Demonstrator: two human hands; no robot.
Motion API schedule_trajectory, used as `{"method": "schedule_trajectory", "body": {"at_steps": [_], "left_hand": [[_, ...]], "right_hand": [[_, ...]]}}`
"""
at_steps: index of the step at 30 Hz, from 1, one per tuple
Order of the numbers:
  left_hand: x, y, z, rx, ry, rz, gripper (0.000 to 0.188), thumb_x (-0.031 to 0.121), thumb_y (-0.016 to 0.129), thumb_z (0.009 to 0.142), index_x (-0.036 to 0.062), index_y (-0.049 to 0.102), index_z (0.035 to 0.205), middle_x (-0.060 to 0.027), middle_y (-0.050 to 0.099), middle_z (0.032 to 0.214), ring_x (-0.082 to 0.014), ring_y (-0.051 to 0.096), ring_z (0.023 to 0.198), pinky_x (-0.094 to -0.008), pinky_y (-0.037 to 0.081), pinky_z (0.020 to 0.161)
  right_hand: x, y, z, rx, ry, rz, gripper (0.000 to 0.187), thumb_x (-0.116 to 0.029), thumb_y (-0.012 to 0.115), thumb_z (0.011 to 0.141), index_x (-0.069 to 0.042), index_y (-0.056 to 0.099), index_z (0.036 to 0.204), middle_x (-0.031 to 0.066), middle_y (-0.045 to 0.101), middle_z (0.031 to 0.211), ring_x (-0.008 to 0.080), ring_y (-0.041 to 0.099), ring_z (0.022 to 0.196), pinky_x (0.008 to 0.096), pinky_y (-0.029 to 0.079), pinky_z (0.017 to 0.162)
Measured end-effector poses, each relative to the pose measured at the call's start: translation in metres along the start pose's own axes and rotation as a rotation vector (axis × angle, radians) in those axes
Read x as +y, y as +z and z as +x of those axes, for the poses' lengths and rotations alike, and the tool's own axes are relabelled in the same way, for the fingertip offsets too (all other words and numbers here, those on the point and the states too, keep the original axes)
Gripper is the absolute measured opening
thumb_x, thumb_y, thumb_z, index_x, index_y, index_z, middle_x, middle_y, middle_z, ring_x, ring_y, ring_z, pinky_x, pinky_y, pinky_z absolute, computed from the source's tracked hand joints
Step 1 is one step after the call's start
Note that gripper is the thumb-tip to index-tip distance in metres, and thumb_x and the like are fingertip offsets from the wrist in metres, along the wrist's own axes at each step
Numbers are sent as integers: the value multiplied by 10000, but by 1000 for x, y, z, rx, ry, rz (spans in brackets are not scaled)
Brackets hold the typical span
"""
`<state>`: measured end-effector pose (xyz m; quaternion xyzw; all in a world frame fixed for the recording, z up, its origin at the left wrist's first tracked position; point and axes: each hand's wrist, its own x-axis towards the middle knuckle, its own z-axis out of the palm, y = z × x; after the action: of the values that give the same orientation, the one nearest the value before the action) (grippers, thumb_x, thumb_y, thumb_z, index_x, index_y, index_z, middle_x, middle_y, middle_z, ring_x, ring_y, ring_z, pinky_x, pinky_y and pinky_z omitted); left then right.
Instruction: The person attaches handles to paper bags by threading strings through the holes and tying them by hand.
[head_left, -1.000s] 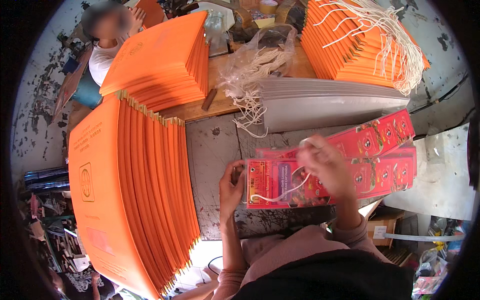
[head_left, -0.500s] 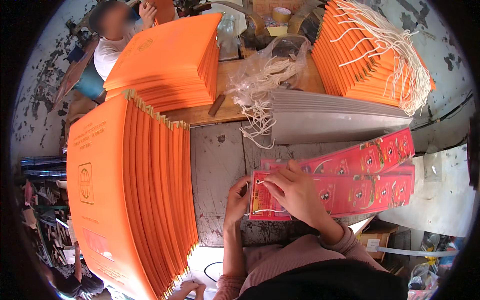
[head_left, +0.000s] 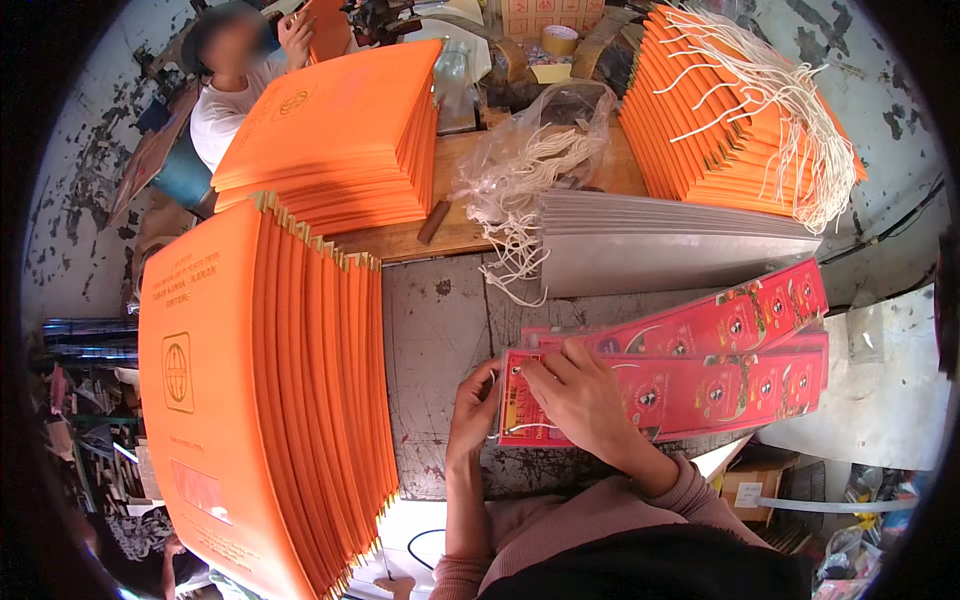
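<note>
Long pink printed strips (head_left: 700,395) in clear plastic lie stacked in front of me, a cord at their left end. My left hand (head_left: 472,412) grips that left edge, its fingers partly hidden behind it. A white cord (head_left: 535,428) runs across the lower corner and shows again beside the left fingers. My right hand (head_left: 585,400) lies over the top strip, thumb and forefinger pinched at the upper corner hole. Only a bit of cord shows at those fingertips. Another pink strip (head_left: 740,312) slants behind.
Tall orange folder stacks stand at left (head_left: 210,400), back left (head_left: 330,130) and back right (head_left: 680,120), the last with white cords on top. Grey folded sheets (head_left: 670,245) lie beyond the strips, near a plastic bag of cords (head_left: 545,150). Another person (head_left: 225,110) sits at far left.
My right fingertips have closed in on the upper hole, covering the cord end that stood out there. A cord loop now shows by the left fingers. The view has shifted slightly.
</note>
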<state>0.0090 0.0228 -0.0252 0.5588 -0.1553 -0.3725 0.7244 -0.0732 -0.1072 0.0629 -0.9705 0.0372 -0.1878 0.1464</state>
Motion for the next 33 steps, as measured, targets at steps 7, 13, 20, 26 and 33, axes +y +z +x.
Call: {"method": "schedule_trajectory", "body": {"at_steps": [7,13,20,26,33], "left_hand": [[7,8,-1,27,-34,-23,152,27,448,888,8,552,997,3,563,882,-48,476,804,-195,388,736],[-9,5,3,275,16,7,134,121,456,909,20,536,873,34,512,753,-33,426,680,-201,367,610],[2,6,1,882,366,-109,172,255,460,917,109,486,830,79,355,607,-3,231,455,-188,144,372],[26,-11,-4,929,325,-377,143,222,444,922,112,486,841,80,320,590,-1,176,438,-195,104,342],[67,61,-46,337,457,234,157,164,467,912,39,530,841,46,460,646,-3,320,510,-164,242,454]], "right_hand": [[0,5,-2,-56,5,-4,250,-160,532,689,-63,545,919,44,515,778,221,492,860,341,429,734],[-1,12,-4,-27,63,-82,310,-301,559,761,-87,538,984,72,504,883,251,462,914,368,409,757],[26,-1,-34,-26,80,-85,492,-406,599,730,-88,520,1098,82,483,959,266,448,907,411,368,784],[47,-5,-46,0,57,-34,431,-327,612,751,-87,529,1099,77,489,958,257,462,885,406,354,816],[3,-39,-26,165,73,527,319,-106,647,734,-56,564,1038,91,550,937,265,532,870,384,431,773]]}}
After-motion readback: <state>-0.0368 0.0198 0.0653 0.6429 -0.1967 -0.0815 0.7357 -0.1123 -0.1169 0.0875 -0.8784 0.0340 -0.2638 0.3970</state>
